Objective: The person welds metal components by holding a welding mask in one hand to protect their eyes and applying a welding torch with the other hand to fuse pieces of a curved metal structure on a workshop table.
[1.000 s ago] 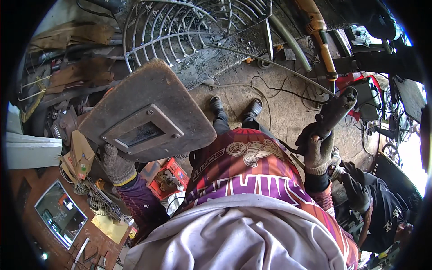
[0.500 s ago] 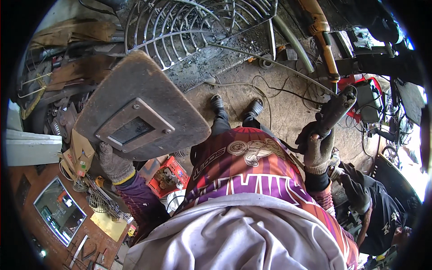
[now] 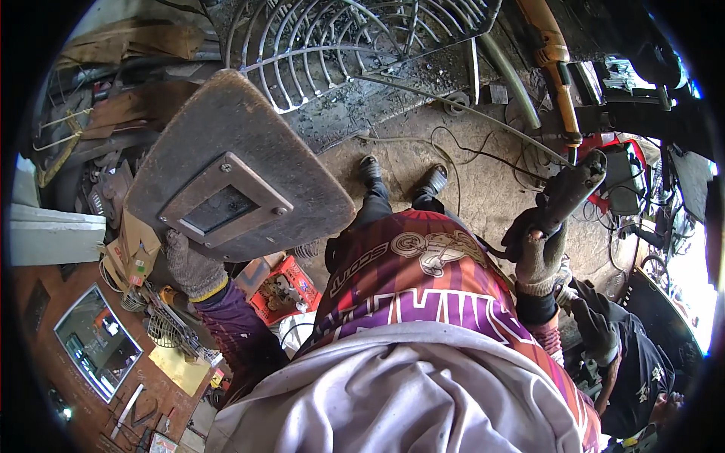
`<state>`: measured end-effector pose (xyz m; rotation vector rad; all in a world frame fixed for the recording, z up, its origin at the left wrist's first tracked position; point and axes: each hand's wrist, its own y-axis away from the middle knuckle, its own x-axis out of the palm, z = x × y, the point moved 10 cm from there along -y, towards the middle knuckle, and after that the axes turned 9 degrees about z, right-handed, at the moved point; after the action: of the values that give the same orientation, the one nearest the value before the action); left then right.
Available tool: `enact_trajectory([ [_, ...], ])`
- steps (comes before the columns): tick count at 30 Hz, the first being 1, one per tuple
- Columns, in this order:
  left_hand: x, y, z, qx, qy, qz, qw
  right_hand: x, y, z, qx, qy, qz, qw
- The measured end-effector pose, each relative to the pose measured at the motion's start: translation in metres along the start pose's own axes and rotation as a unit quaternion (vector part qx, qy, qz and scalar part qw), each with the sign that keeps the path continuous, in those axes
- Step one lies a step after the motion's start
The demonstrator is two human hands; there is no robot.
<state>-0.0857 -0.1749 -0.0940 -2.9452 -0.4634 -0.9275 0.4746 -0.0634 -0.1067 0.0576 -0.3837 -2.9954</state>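
My left hand (image 3: 195,268), in a grey knit glove, is closed on a dark, worn hand-held welding shield (image 3: 291,166). The shield is tilted, its framed dark window (image 3: 219,210) facing up; the grip behind it is hidden. On the right, my gloved right hand (image 3: 542,260) is wrapped round a dark welding electrode holder (image 3: 568,196). From its jaws a long thin welding rod (image 3: 472,113) runs up and left towards a curved-bar metal grille (image 3: 310,57) on the workbench. The rod's far end appears close to the grille's lower edge; contact cannot be made out.
An orange power tool (image 3: 553,57) lies at the far right of the bench. Cables (image 3: 453,151) cross the floor. Left stand a red crate (image 3: 283,291) and a brown table (image 3: 49,332) with tools. A person in dark clothes (image 3: 630,362) is at lower right.
The view has shifted a little, with the grille and bench sliding right and up in it. The shield's top edge sits slightly higher. Both hands keep their grip.
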Motion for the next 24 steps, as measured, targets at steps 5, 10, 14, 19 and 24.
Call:
enact_trajectory([
  [5, 0.005, -0.001, 0.004, 0.000, -0.022, -0.025, 0.999, 0.002, -0.001, -0.001, 0.002, -0.001, 0.000, 1.000],
  [10, 0.049, -0.008, 0.018, -0.029, 0.001, -0.027, 0.999, 0.003, -0.002, -0.005, 0.015, -0.012, 0.017, 1.000],
  [14, 0.050, -0.003, 0.019, 0.026, -0.160, -0.097, 0.982, 0.005, -0.002, -0.008, 0.022, -0.011, 0.027, 0.999],
  [19, 0.083, -0.012, 0.016, 0.035, -0.213, -0.157, 0.964, 0.010, -0.003, 0.001, 0.012, 0.005, 0.006, 1.000],
  [24, 0.153, -0.034, 0.025, -0.041, -0.150, -0.106, 0.982, 0.010, -0.005, -0.003, 0.019, 0.015, 0.006, 1.000],
])
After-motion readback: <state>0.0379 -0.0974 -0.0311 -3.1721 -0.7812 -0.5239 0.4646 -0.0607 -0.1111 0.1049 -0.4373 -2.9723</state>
